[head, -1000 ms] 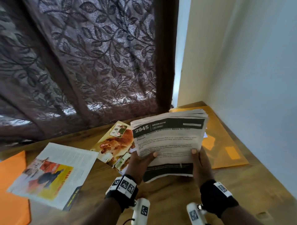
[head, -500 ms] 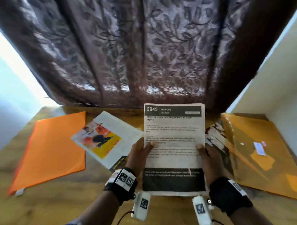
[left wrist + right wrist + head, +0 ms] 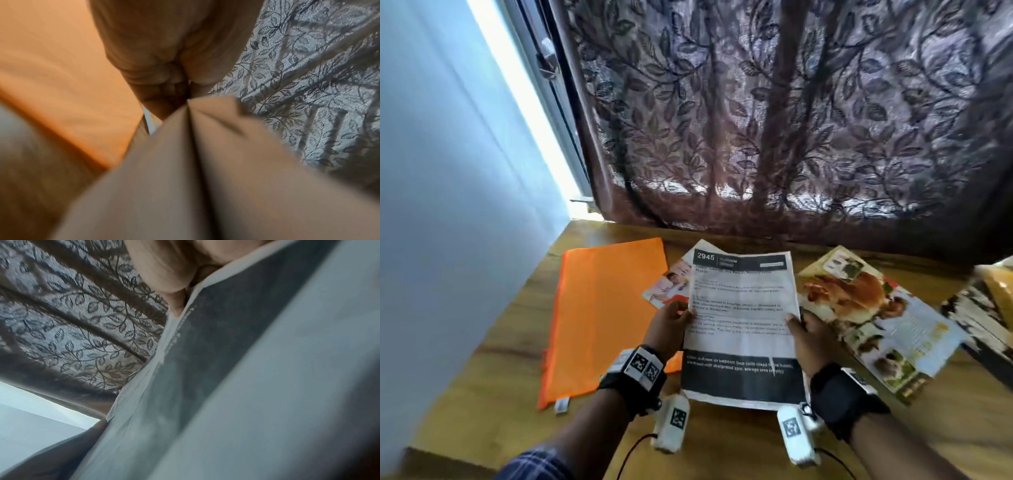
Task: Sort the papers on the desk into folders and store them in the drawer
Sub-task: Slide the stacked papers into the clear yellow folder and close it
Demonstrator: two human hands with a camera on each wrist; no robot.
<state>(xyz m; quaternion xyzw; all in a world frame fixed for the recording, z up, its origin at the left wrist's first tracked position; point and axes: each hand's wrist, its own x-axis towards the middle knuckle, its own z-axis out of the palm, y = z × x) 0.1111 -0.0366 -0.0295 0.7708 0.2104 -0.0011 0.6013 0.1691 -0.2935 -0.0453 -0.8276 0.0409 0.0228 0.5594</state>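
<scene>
Left hand (image 3: 667,329) and right hand (image 3: 808,339) pinch the printed stack (image 3: 743,325) by its side edges. Stack now carried leftward, beside the orange folder (image 3: 602,308); magazine (image 3: 873,315) right of stack. Filing looks imminent.

My left hand (image 3: 667,328) pinches the left edge of the printed white paper sheet (image 3: 743,329), thumb on top. My right hand (image 3: 809,337) pinches the right edge likewise. Both forearms extend forward, each wrist wearing a black band with a white camera unit.
</scene>
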